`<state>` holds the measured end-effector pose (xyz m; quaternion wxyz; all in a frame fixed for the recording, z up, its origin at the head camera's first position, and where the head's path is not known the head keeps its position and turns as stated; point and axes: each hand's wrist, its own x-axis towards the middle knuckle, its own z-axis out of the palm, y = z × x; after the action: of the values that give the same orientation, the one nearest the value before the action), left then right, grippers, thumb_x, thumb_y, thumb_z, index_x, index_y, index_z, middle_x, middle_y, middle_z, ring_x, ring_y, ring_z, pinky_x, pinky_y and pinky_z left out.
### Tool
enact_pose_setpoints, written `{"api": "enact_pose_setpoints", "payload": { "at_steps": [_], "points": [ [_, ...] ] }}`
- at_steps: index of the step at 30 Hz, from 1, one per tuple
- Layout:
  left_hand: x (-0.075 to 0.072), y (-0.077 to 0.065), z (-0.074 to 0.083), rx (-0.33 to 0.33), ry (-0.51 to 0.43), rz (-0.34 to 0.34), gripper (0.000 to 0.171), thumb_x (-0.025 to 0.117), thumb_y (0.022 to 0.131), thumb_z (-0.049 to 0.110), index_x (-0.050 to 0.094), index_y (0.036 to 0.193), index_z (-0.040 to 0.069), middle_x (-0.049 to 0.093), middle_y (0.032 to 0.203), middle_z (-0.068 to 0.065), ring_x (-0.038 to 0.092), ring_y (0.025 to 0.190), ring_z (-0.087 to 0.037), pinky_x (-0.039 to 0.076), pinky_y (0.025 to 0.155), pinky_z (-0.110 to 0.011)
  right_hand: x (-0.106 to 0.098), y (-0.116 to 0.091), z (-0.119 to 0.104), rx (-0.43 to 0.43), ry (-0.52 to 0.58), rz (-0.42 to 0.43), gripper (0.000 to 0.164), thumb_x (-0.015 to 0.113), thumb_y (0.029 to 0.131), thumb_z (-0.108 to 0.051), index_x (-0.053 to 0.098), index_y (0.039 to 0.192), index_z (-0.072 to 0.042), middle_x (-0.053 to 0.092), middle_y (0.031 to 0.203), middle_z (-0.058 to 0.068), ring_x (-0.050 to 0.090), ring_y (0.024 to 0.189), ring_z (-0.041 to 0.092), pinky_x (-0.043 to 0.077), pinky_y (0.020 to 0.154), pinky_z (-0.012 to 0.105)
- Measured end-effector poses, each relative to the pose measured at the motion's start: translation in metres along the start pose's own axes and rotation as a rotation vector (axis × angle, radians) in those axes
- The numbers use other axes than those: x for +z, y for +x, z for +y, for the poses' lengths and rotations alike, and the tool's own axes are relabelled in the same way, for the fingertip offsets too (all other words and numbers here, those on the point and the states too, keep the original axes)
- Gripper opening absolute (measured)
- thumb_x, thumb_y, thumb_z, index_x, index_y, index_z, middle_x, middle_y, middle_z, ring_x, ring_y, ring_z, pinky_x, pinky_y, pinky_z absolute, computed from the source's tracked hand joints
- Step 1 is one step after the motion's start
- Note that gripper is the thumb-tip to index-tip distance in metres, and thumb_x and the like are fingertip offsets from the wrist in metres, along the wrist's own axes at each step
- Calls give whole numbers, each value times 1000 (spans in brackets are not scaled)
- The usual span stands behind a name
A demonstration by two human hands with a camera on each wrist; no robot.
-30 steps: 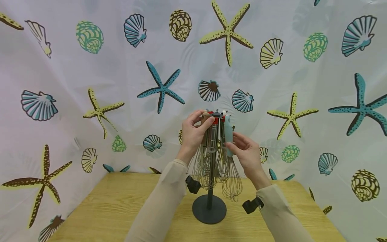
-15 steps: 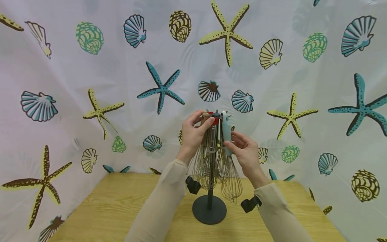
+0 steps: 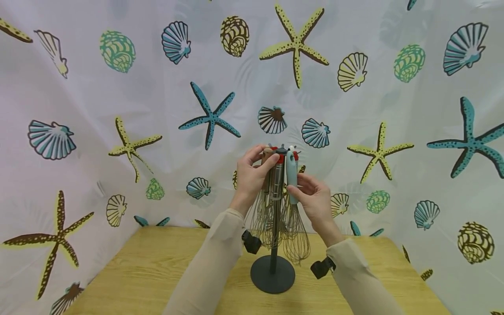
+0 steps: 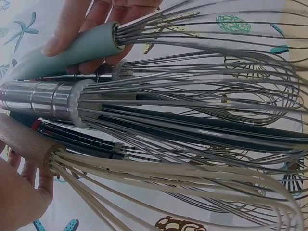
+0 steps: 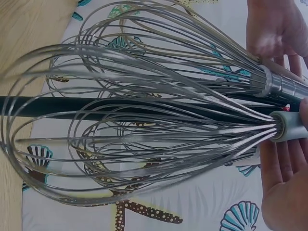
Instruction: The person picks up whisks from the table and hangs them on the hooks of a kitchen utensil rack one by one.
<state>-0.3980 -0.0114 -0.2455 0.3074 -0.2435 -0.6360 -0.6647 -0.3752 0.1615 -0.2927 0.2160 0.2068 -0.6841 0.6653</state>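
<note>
A black stand (image 3: 273,275) carries several wire whisks hanging around its top. My right hand (image 3: 315,199) pinches a whisk with a light-blue handle (image 3: 292,175), thumb in front and fingers behind. That handle's holed end is right at the stand's top, and its wire loops (image 5: 139,139) hang down. At the other side, my left hand (image 3: 252,177) grips the tops of hanging whisks; its thumb lies on the red end of a steel-handled whisk (image 4: 43,98). Its fingers are partly hidden behind a wooden-handled whisk (image 4: 29,144). A further red-and-steel handle (image 4: 77,137) shows behind these.
The stand's round base rests on a wooden table (image 3: 165,267). A white curtain (image 3: 149,87) printed with starfish and shells surrounds the table at the back and sides. Black wrist cameras (image 3: 323,267) sit beside the forearms.
My right hand has moved left with the light-blue whisk, bringing its handle in front of the stand's right side and uncovering a red handle end behind it. My left hand stays in place.
</note>
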Motion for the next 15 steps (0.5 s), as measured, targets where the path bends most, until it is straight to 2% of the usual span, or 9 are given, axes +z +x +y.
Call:
{"api": "enact_pose_setpoints", "payload": {
  "at_steps": [8, 12, 15],
  "points": [
    [0, -2, 0, 7, -4, 1, 33, 75, 88, 29, 69, 113, 9, 63, 124, -2, 57, 104, -16, 47, 82, -32, 0, -6, 5, -21, 2, -3, 38, 76, 85, -8, 67, 122, -5, 67, 117, 15, 68, 92, 10, 58, 78, 30],
    [-1, -3, 1, -17, 9, -12, 37, 74, 88, 32, 67, 118, 11, 63, 123, -2, 57, 104, -16, 49, 80, -31, -3, -7, 8, -19, 21, -7, 36, 76, 85, -9, 68, 121, -5, 69, 113, 8, 69, 92, 11, 58, 78, 31],
    [-4, -3, 2, -49, 32, -36, 40, 72, 90, 35, 65, 124, 16, 62, 125, -1, 59, 105, -18, 50, 77, -32, -5, -8, 9, -20, 29, -6, 36, 76, 86, -12, 68, 120, -6, 70, 108, 0, 69, 92, 11, 58, 77, 32]
  ]
}}
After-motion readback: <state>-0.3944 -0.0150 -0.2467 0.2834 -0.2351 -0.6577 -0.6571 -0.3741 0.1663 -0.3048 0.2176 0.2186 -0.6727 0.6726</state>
